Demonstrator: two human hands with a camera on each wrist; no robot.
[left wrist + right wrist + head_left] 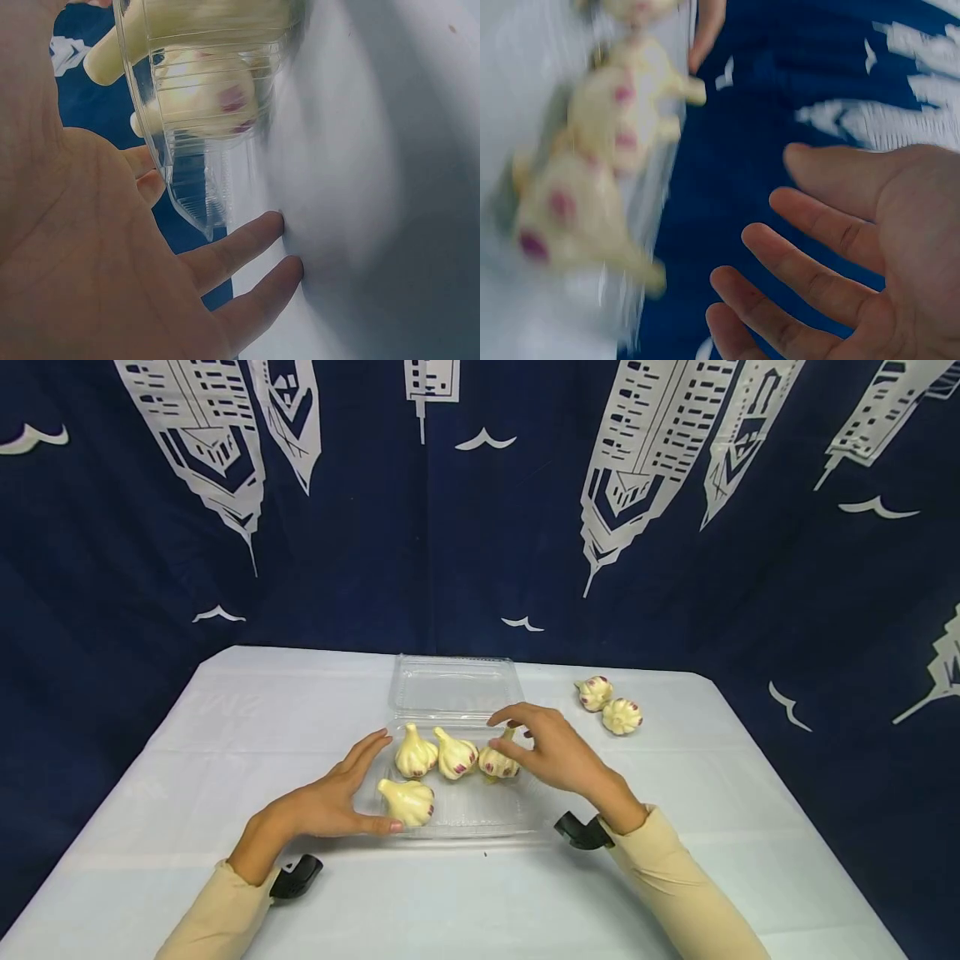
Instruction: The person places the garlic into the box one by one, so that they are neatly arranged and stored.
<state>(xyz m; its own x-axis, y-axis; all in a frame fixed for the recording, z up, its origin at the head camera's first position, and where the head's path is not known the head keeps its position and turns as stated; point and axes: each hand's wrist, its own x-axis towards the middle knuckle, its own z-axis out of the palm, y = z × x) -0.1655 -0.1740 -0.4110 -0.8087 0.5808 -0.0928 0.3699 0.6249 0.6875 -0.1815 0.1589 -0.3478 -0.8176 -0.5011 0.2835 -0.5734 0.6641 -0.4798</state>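
A clear plastic container (480, 814) holds three garlic bulbs in a back row, with another bulb (407, 802) at its front left. My left hand (330, 797) lies along the container's left side, thumb at the front edge; in the left wrist view two fingertips (274, 223) of the hand reach down to the table beside the clear wall (169, 169). Above the rightmost bulb (498, 762) hovers my right hand (558, 756), fingers parted. The right wrist view shows that hand (832, 277) with nothing in it, apart from the blurred bulbs (574, 214).
The container's lid (455, 687) lies folded back behind it. Two more garlic bulbs (595, 692) (622, 717) sit on the white tabletop (247, 735) at the back right. A dark blue patterned cloth (427, 543) hangs behind the table.
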